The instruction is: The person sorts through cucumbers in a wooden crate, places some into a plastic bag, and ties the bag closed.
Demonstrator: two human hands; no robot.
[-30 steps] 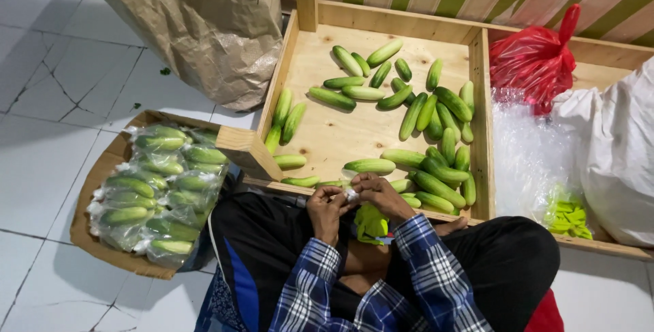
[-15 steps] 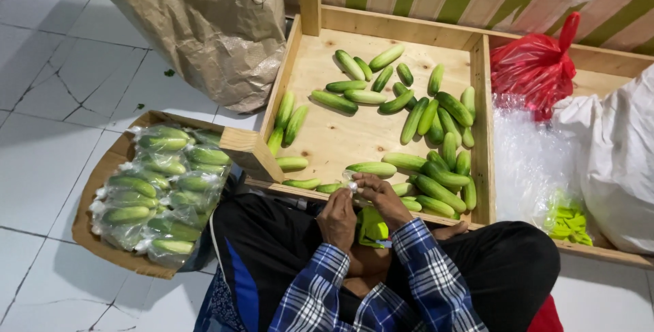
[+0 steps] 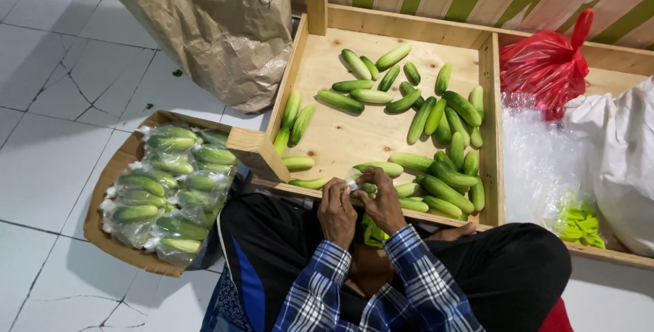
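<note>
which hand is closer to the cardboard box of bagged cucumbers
Left. The left hand sits just right of the cardboard box in the head view; the right hand is beyond it, farther from the box.

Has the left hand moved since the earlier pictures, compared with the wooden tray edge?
Yes. The left hand has risen slightly toward the tray edge; its fingers now reach it.

Small clear plastic bag (image 3: 354, 183), scrunched white at the top, pinched between both hands right at the near edge of the wooden tray (image 3: 340, 142), green cucumbers inside.
</note>
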